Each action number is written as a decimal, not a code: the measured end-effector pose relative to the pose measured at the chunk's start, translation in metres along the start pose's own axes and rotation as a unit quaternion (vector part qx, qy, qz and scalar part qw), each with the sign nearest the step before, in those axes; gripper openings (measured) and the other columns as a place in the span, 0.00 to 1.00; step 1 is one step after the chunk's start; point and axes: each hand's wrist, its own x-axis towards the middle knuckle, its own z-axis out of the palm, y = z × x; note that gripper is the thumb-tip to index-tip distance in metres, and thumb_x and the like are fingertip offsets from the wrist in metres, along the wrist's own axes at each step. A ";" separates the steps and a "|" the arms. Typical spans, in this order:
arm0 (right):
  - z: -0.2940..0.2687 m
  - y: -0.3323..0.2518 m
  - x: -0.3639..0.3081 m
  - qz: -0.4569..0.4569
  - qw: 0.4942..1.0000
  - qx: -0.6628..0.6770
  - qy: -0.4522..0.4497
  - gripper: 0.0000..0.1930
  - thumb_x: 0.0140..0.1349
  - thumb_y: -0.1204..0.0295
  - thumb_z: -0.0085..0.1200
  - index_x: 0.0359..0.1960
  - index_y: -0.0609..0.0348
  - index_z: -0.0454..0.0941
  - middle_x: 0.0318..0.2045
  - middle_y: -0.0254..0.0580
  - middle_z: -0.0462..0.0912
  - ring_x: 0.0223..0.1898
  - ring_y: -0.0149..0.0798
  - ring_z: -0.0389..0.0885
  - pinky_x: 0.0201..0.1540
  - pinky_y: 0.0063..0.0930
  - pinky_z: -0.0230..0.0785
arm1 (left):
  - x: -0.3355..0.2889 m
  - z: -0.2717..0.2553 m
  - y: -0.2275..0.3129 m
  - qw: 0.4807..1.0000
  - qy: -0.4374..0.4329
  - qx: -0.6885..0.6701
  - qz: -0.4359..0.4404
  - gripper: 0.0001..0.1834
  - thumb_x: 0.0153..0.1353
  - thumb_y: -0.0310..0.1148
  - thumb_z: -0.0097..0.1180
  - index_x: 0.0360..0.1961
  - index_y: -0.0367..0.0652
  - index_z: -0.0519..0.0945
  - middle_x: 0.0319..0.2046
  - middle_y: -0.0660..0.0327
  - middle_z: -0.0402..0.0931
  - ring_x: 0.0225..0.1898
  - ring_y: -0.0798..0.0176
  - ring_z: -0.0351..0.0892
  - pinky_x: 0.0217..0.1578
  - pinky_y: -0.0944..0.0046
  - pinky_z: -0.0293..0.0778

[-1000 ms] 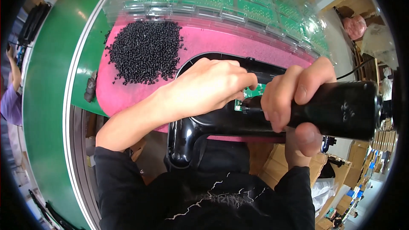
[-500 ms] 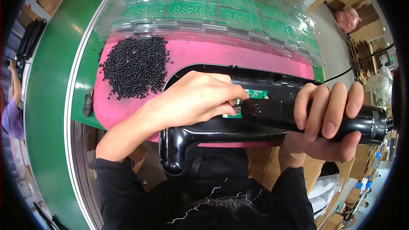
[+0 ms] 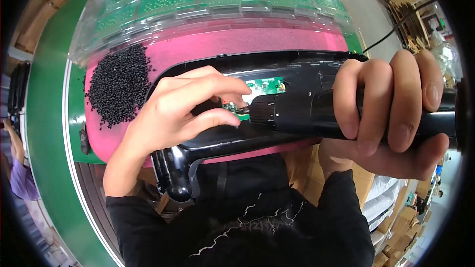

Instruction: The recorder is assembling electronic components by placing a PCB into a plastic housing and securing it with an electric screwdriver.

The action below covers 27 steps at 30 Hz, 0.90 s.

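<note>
- Right hand (image 3: 391, 111): we have it wrapped around the black power screwdriver (image 3: 297, 111), fingers over the top and thumb below. This full grip presumably bears the tool's weight and keeps it steady.
- Power screwdriver: we hold it almost level across the view, its tip pointing left, at the circuit board. The low angle appears to keep the tip within reach of both hands.
- Left hand (image 3: 180, 101): we see thumb and forefinger parted on either side of the tip, with nothing visibly held. We cannot tell whether a finger touches the tip; the spread probably serves to leave it room.
- Circuit board (image 3: 269, 86): it is inside the black shell (image 3: 237, 143), partly hidden by the left hand and the screwdriver.
- Black shell: we have it lying hollow side up, which exposes the board. Its stub reaches toward us, past the edge of the pink mat (image 3: 208, 42), which likely guards the finish.
- Pile of small black pieces (image 3: 118, 86), apparently screws: it lies left of the shell, convenient to the left hand.
- Clear plastic trays (image 3: 198, 12): they stand beyond the shell, their compartments apparently keeping green boards apart.
</note>
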 end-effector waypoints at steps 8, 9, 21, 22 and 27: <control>0.000 -0.018 -0.015 0.110 0.958 -0.223 0.143 0.18 0.56 0.61 0.55 0.42 0.55 0.64 0.25 0.35 0.74 0.15 0.26 0.65 0.22 0.23 0.63 | -0.005 -0.007 -0.022 0.992 0.032 0.101 0.066 0.42 0.44 0.58 0.70 0.44 0.42 0.57 0.45 0.51 0.68 0.48 0.53 0.65 0.57 0.52 0.59; -0.005 -0.017 -0.015 0.105 0.962 -0.215 0.131 0.18 0.57 0.61 0.54 0.42 0.55 0.64 0.25 0.35 0.74 0.15 0.25 0.64 0.22 0.23 0.62 | -0.008 -0.007 -0.021 0.994 0.063 0.077 0.041 0.33 0.55 0.56 0.59 0.41 0.44 0.53 0.42 0.50 0.66 0.43 0.59 0.61 0.55 0.54 0.56; -0.004 -0.004 -0.015 0.121 0.961 -0.204 0.140 0.19 0.54 0.61 0.55 0.41 0.54 0.62 0.22 0.33 0.71 0.13 0.24 0.63 0.20 0.22 0.60 | -0.002 -0.005 -0.017 0.980 0.149 0.124 -0.033 0.14 0.56 0.20 0.52 0.41 0.38 0.62 0.38 0.54 0.63 0.40 0.58 0.63 0.50 0.63 0.63; -0.003 -0.002 -0.014 0.110 0.960 -0.214 0.146 0.19 0.54 0.61 0.54 0.41 0.54 0.62 0.22 0.33 0.71 0.13 0.24 0.63 0.20 0.22 0.60 | -0.002 -0.007 -0.018 0.980 0.150 0.124 -0.033 0.14 0.56 0.20 0.52 0.41 0.38 0.62 0.38 0.54 0.63 0.40 0.58 0.63 0.50 0.63 0.63; -0.014 0.008 -0.015 0.098 0.962 -0.229 0.113 0.16 0.57 0.63 0.51 0.41 0.56 0.63 0.23 0.35 0.70 0.13 0.24 0.60 0.18 0.21 0.59 | 0.001 -0.016 -0.011 0.961 0.129 0.231 -0.082 0.12 0.55 0.22 0.55 0.41 0.36 0.71 0.39 0.55 0.70 0.44 0.53 0.69 0.50 0.60 0.65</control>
